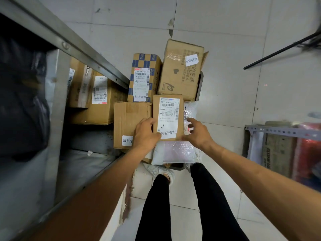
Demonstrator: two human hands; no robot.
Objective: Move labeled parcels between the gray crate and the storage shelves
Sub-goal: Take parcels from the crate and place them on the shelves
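Forearms lead to the grip: my left hand (145, 134) clasps the small box (167, 115) at its left edge, thumb on the label. My right hand (198, 133) is spread at its right edge, not closed. The box tops the pile in the crate (200, 84), with a bubble mailer (175, 152) just below it. I judge it light, stiff cardboard, best held by opposite long edges.

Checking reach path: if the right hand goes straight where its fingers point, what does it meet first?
Likely the right edge of the small labeled box the left hand holds; a bubble-wrap parcel lies right beside it, depth unclear.
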